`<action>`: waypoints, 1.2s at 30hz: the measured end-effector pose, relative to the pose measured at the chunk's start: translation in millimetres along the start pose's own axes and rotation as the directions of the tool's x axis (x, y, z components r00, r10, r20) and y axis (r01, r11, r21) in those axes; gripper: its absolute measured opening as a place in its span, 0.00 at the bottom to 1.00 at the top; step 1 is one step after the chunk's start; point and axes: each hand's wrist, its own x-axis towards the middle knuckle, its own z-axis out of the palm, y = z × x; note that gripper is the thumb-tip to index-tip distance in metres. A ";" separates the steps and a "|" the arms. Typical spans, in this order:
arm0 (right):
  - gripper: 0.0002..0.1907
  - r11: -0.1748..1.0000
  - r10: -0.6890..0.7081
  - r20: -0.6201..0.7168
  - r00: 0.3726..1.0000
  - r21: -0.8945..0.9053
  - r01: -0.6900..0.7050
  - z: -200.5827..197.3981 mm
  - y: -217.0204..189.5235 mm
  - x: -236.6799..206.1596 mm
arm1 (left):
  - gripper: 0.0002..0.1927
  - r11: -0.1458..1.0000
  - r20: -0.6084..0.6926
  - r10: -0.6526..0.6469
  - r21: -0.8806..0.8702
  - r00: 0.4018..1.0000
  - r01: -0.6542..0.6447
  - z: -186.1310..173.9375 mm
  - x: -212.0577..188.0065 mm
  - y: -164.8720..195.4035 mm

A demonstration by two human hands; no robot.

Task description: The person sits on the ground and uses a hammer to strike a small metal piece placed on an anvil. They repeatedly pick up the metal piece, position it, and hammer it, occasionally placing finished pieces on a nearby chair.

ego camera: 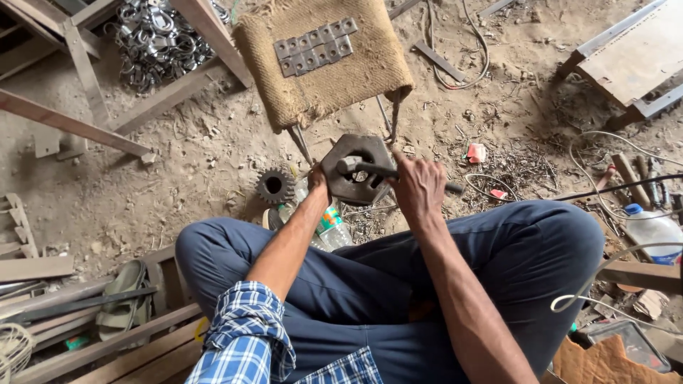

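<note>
A dark, hexagon-shaped metal block (356, 171) with a round hole sits on the dirt floor in front of my knees. My left hand (318, 179) grips its left edge. My right hand (418, 186) is closed around a dark metal rod (377, 169) that reaches into the block's hole, its other end sticking out past my fist. Just beyond the block stands a burlap-covered stool (324, 60) with a row of small perforated metal plates (315, 47) lying on top.
A rusty gear (275, 185) and a plastic bottle (329, 226) lie left of the block. A heap of shiny metal clamps (160, 39) sits far left among wooden beams (71, 124). Cables, tools and a white jug (653, 229) are at right.
</note>
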 end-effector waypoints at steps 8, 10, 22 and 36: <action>0.12 0.985 -0.169 -0.394 0.904 -0.104 0.138 -20.0 -11.5 -6.3 | 0.39 0.973 -0.049 -0.058 0.219 0.997 0.067 -12.4 25.0 17.8; 0.06 0.955 -0.200 -0.077 0.977 0.207 0.212 -33.2 -12.0 -11.3 | 0.37 0.972 0.144 0.022 0.227 0.989 -0.055 -20.0 43.4 22.1; 0.15 0.343 -0.307 0.418 0.855 0.886 -0.311 -196.7 -12.9 -273.3 | 0.39 0.931 0.289 0.102 0.310 0.952 -0.193 -17.2 48.6 20.4; 0.29 0.744 0.627 0.357 0.692 -0.011 -0.668 -193.5 67.3 -391.5 | 0.38 0.913 0.363 0.113 0.329 0.925 -0.240 -12.8 21.1 37.1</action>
